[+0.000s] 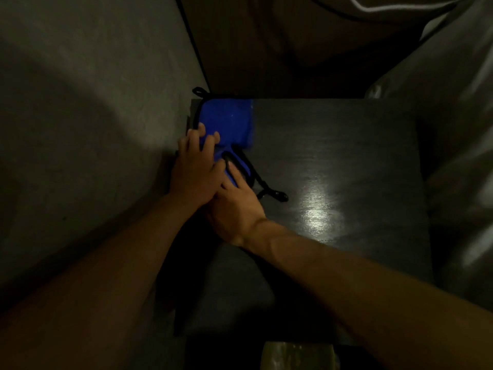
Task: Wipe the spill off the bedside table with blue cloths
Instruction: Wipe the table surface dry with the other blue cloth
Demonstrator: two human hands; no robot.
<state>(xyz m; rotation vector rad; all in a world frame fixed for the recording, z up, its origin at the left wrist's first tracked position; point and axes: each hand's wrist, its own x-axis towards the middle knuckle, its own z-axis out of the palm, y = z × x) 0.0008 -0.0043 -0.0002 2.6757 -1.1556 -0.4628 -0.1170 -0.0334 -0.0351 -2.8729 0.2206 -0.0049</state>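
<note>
A blue cloth [229, 121] with black edging and a black loop lies at the far left corner of the dark bedside table [333, 161]. My left hand [196, 166] rests on the cloth's near left part, fingers spread over the fabric. My right hand [234, 204] lies just beside and partly under it, fingers pressing a folded corner of the cloth near its black trim [266, 186]. A shiny wet-looking patch [318, 209] reflects light on the table to the right of my hands.
A grey wall [93, 116] runs along the table's left side. Bedding [458, 129] rises at the right edge, and dark fabric hangs behind the table. A pale object [296, 355] shows at the bottom edge, below the table's front.
</note>
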